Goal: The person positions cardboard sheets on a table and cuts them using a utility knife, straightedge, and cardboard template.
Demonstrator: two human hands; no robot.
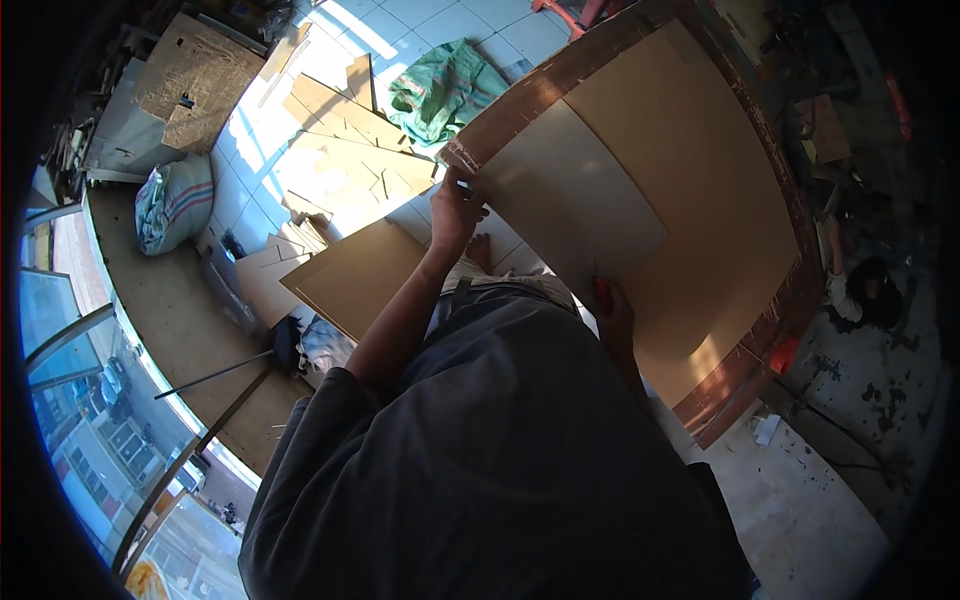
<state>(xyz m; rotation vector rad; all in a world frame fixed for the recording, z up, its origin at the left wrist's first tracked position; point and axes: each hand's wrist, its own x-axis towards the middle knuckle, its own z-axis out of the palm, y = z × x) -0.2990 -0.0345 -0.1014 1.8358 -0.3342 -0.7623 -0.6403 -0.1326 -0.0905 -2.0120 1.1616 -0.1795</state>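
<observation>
A pale grey sheet (pixel 575 190) lies over a larger brown board (pixel 690 140) on a worktable with a worn reddish-brown edge (pixel 540 100). My left hand (pixel 457 215) is at the sheet's near left corner, its fingers bent round the edge. Low on the sheet's near side, my right hand (pixel 617 318) is closed around a small red-handled tool (pixel 603 294). The tool's thin dark tip points onto the grey sheet; its exact kind is too small to make out.
Cut board pieces (pixel 350 160) litter the tiled floor beside a green sack (pixel 447 90). Another brown board (pixel 360 275) leans by my left arm. A stuffed white sack (pixel 175 205) stands farther left. Another person (pixel 865 290) is low down beyond the table's right side.
</observation>
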